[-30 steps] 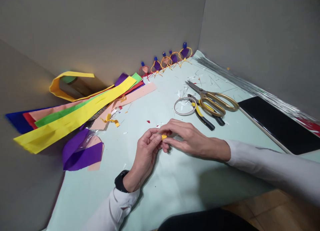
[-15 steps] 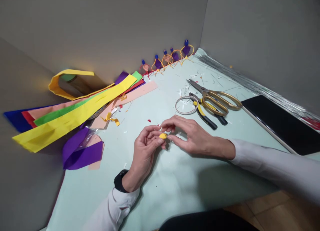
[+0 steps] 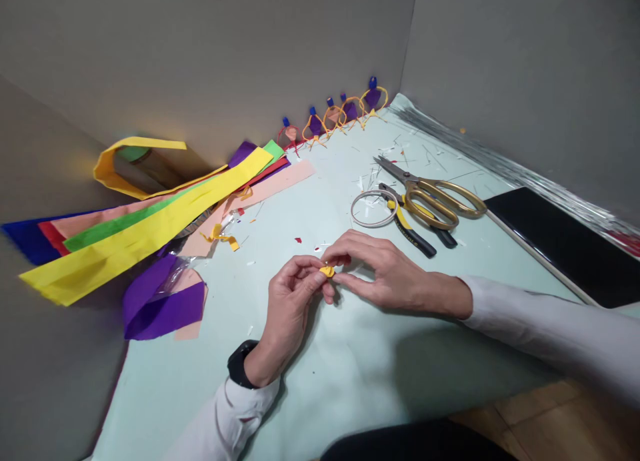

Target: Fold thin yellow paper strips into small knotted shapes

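Note:
A small folded yellow paper piece [image 3: 327, 272] is pinched between the thumb and fingers of my left hand [image 3: 289, 300], above the pale green tabletop [image 3: 350, 381]. From the other side, my right hand [image 3: 387, 269] meets it, with thumb and fingertips closed at its right edge. What lies behind the fingertips is partly hidden. Just beyond my hands are a red paper scrap [image 3: 298, 240] and a roll of thin white tape [image 3: 373, 208]. Yellow-and-black pliers [image 3: 413, 231] and gold-handled scissors [image 3: 431, 198] lie past my right hand, the scissors partly over the pliers.
Coloured paper strips [image 3: 160, 224] and a purple strip [image 3: 163, 311] lie at left. Several small paper-and-wire figures [image 3: 315, 124] lean along the back wall. Thin wires [image 3: 500, 161] run along the right wall beside a black-screened phone or tablet [image 3: 565, 241]. Wire snippets are scattered behind the scissors.
The yellow piece has turned slightly between my fingers, showing a different face. My left fingers have curled in a little. Both hands stay in nearly the same place.

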The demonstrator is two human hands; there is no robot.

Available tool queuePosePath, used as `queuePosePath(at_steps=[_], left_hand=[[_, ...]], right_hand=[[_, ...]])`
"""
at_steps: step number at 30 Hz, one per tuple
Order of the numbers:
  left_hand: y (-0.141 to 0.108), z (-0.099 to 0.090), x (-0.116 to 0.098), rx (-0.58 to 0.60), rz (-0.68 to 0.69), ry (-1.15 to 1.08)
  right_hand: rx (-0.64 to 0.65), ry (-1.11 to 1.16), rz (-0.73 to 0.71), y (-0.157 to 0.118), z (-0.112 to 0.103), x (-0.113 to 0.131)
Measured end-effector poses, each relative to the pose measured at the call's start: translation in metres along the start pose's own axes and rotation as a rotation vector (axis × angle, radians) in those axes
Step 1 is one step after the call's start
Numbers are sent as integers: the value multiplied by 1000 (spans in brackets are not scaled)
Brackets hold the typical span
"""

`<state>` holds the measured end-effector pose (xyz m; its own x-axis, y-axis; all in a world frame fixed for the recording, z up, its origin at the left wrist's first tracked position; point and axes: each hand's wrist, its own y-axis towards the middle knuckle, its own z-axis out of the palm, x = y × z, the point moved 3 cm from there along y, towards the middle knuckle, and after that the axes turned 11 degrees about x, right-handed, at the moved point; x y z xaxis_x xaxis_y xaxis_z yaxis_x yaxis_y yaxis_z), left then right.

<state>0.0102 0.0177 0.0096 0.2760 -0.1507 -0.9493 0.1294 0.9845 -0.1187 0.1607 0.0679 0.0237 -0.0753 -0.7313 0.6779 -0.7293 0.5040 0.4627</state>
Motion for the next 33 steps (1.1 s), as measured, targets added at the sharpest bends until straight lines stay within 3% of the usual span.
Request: queuePosePath(at_steps=[5,14,19,26,33], left_hand=[[0,2,1,12,-31,-21],[0,4,6,117,-109,-33],[-1,5,9,180,-174,-81],[0,4,9,170,-193,-100],[-3,4,8,143,-106,6]], right_hand=[[-9,26,-32,-1,3,0],[-3,54,84,-1,4,-3],[12,-17,18,-1,4,-2],[14,-72,-49,-1,3,-1],[117,-421,-108,-3,5,1]])
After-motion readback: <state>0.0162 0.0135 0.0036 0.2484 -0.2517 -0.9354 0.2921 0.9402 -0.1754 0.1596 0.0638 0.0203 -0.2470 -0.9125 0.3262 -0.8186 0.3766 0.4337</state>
